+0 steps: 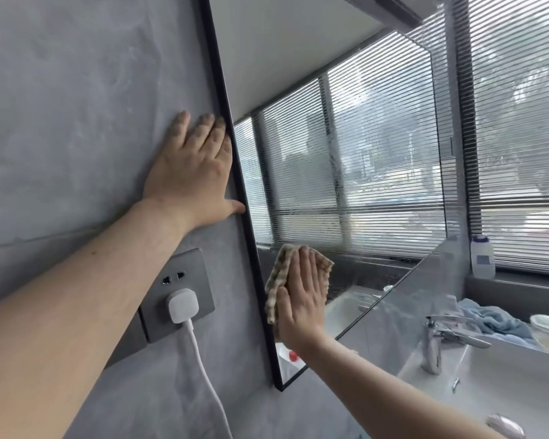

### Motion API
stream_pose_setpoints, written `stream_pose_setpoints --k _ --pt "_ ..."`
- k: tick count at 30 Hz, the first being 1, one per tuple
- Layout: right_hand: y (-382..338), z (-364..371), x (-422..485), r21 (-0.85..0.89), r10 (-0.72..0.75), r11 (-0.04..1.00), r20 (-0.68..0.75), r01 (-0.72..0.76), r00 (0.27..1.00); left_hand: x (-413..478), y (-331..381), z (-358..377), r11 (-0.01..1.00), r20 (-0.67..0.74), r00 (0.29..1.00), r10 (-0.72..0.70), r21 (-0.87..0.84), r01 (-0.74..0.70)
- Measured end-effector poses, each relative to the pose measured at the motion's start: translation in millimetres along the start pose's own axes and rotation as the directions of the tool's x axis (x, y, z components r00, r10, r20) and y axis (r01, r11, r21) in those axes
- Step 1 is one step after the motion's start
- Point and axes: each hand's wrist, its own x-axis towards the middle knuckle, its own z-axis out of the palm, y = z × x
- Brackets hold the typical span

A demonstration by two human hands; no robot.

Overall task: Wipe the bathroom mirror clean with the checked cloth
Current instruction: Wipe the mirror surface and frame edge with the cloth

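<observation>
right grip (301,305) flat, fingers straight, pressing checked cloth (278,274) against mirror (362,137) — left grip (191,172) spread on wall (61,106)

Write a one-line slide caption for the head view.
Right hand presses checked cloth against mirror; left hand rests flat on grey wall.

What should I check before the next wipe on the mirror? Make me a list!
1. Checked cloth flat under the right hand: ok, straight fingers press it on the mirror.
2. Left hand off the glass: ok, it rests on the wall beside the frame.
3. Whole mirror clean: not ok, streaks show above the cloth.
4. Plug clear of the cloth: ok, it sits in the socket on the wall, left of the frame.
5. Cloth damp enough: cannot tell.
</observation>
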Motion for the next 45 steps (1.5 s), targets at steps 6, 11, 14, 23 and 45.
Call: stream_pose_setpoints --k 6,11,14,23,45 --pt "-46.6 -17.2 58.4 0.029 -0.056 0.998 0.032 0.055 0.998 -0.8 0.1 -0.2 1.000 -0.001 1.000 -0.004 -0.019 0.004" --pt "-49.5 -16.4 86.9 0.152 0.306 0.942 -0.016 -0.300 0.952 -5.3 1.6 0.0 0.998 -0.022 1.000 -0.006 -0.063 0.004" --pt "-17.4 -16.1 89.4 0.182 0.526 0.840 -0.038 -0.511 0.850 -6.7 2.1 -0.7 0.998 -0.025 1.000 -0.006 -0.067 0.004" --pt "35.3 -7.4 23.2 0.227 0.687 0.714 -0.044 -0.663 0.725 -7.1 2.3 -1.9 0.998 -0.032 0.999 -0.005 -0.056 0.003" --pt "-15.4 -25.7 136.2 0.060 -0.006 0.998 -0.106 0.012 0.994 -4.6 1.5 8.4 0.991 -0.108 0.994 -0.011 -0.133 -0.004"
